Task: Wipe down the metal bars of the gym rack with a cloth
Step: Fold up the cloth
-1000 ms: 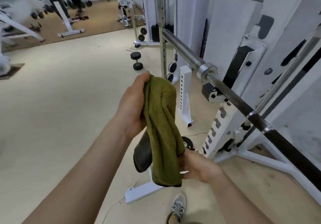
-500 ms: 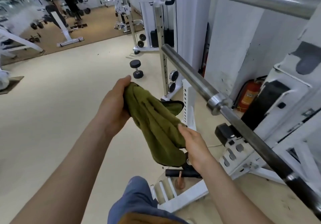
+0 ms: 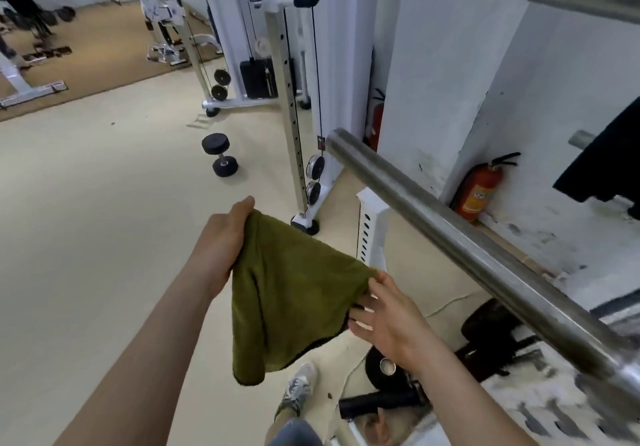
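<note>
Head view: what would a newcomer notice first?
The green cloth, stretched between both hands at centre: left hand grips its top corner, right hand pinches its right edge. Next, the thick steel bar running diagonally from centre to lower right, not touched by the cloth. A red fire extinguisher stands against the wall behind it.

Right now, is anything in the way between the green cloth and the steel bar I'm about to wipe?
Nothing visible is in the way. The left hand and right hand hold the green cloth spread between them. The steel bar runs just beyond the right hand, with only open air between.
</note>
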The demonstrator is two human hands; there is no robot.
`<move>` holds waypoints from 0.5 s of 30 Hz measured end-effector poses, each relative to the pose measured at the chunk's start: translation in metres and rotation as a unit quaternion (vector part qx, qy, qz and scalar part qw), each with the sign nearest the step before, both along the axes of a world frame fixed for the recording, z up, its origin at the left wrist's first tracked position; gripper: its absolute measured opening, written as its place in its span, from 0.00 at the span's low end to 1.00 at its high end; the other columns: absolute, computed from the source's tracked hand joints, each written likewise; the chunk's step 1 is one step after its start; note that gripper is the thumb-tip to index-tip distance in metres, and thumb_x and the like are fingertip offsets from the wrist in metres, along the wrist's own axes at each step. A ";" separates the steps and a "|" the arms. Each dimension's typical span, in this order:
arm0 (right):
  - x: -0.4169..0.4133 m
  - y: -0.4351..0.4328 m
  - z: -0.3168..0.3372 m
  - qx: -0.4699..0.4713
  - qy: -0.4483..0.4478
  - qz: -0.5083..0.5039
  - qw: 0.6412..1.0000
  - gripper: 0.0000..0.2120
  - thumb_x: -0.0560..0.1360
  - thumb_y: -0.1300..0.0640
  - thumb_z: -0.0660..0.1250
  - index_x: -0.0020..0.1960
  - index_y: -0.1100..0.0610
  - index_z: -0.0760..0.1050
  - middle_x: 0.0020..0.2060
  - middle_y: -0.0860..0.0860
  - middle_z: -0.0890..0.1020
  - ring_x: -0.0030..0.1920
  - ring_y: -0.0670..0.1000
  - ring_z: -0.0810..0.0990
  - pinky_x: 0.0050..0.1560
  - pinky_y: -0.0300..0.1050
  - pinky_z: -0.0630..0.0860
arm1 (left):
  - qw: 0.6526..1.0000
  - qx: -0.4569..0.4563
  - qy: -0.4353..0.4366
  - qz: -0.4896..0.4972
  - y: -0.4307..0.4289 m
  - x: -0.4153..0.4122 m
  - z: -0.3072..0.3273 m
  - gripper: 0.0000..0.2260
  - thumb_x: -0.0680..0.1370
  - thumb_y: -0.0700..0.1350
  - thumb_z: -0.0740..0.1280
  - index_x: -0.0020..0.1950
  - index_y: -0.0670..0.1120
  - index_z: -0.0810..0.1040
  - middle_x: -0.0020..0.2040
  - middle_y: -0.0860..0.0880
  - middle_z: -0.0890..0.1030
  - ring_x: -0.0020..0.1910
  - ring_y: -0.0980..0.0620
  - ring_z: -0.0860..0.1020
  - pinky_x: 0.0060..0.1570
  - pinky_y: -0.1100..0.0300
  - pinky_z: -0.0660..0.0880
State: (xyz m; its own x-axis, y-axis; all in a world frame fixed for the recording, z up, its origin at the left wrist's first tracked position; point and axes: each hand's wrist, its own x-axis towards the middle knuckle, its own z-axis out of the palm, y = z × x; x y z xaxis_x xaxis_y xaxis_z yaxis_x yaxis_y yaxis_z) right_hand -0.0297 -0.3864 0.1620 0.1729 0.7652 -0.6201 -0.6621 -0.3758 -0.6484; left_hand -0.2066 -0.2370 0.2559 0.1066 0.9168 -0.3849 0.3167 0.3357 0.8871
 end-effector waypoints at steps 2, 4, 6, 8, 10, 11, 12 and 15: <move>-0.011 0.054 -0.003 -0.040 -0.036 -0.018 0.998 0.08 0.83 0.51 0.56 0.60 0.49 0.70 0.53 0.56 0.82 0.45 0.54 0.80 0.41 0.46 0.74 | 1.000 -0.028 0.003 0.006 0.059 -0.010 -0.018 0.20 0.78 0.62 0.58 0.50 0.46 0.77 0.49 0.45 0.80 0.48 0.46 0.79 0.53 0.51 0.74; -0.025 0.101 0.011 -0.079 -0.181 0.020 0.980 0.06 0.81 0.52 0.60 0.57 0.48 0.71 0.54 0.58 0.81 0.45 0.53 0.80 0.36 0.42 0.74 | 0.998 -0.056 0.021 0.007 0.112 -0.023 -0.033 0.23 0.76 0.64 0.59 0.54 0.45 0.77 0.52 0.45 0.79 0.51 0.45 0.78 0.60 0.47 0.73; -0.033 0.155 0.033 -0.077 -0.313 0.091 0.942 0.08 0.78 0.55 0.64 0.55 0.45 0.71 0.51 0.60 0.80 0.41 0.52 0.78 0.33 0.41 0.72 | 0.997 -0.066 0.043 -0.021 0.169 -0.031 -0.038 0.25 0.73 0.64 0.63 0.57 0.45 0.78 0.54 0.45 0.79 0.52 0.44 0.78 0.60 0.46 0.73; -0.034 0.201 0.064 -0.059 -0.417 0.145 0.895 0.10 0.76 0.56 0.65 0.54 0.43 0.71 0.46 0.54 0.80 0.40 0.50 0.78 0.35 0.42 0.74 | 0.995 -0.044 0.058 -0.067 0.218 -0.031 -0.032 0.20 0.73 0.60 0.67 0.51 0.44 0.80 0.49 0.43 0.81 0.49 0.43 0.79 0.52 0.51 0.74; -0.028 0.241 0.101 -0.033 -0.474 0.145 0.868 0.08 0.76 0.55 0.65 0.52 0.44 0.74 0.43 0.46 0.79 0.39 0.46 0.78 0.38 0.41 0.75 | 0.998 -0.015 0.024 -0.060 0.259 -0.021 -0.019 0.16 0.74 0.57 0.67 0.46 0.44 0.79 0.46 0.43 0.81 0.44 0.44 0.79 0.46 0.52 0.74; -0.022 0.259 0.119 -0.020 -0.490 0.139 0.860 0.06 0.76 0.54 0.64 0.52 0.45 0.76 0.43 0.43 0.79 0.39 0.45 0.78 0.39 0.39 0.74 | 0.999 -0.011 -0.011 -0.045 0.276 -0.014 -0.011 0.15 0.75 0.57 0.66 0.46 0.45 0.78 0.46 0.44 0.80 0.42 0.45 0.78 0.44 0.52 0.73; -0.013 0.275 0.138 -0.005 -0.501 0.130 0.856 0.06 0.77 0.55 0.64 0.51 0.46 0.77 0.42 0.42 0.79 0.40 0.43 0.78 0.40 0.38 0.73 | 0.998 -0.010 -0.048 -0.032 0.292 -0.003 -0.003 0.14 0.76 0.56 0.65 0.46 0.46 0.78 0.47 0.44 0.79 0.42 0.47 0.77 0.43 0.54 0.73; 0.020 0.315 0.189 0.030 -0.490 0.071 0.868 0.10 0.79 0.59 0.61 0.51 0.52 0.81 0.41 0.45 0.79 0.36 0.43 0.75 0.35 0.36 0.71 | 0.994 -0.009 -0.112 0.002 0.329 0.027 0.021 0.10 0.78 0.56 0.62 0.44 0.50 0.74 0.44 0.50 0.76 0.41 0.53 0.76 0.39 0.60 0.73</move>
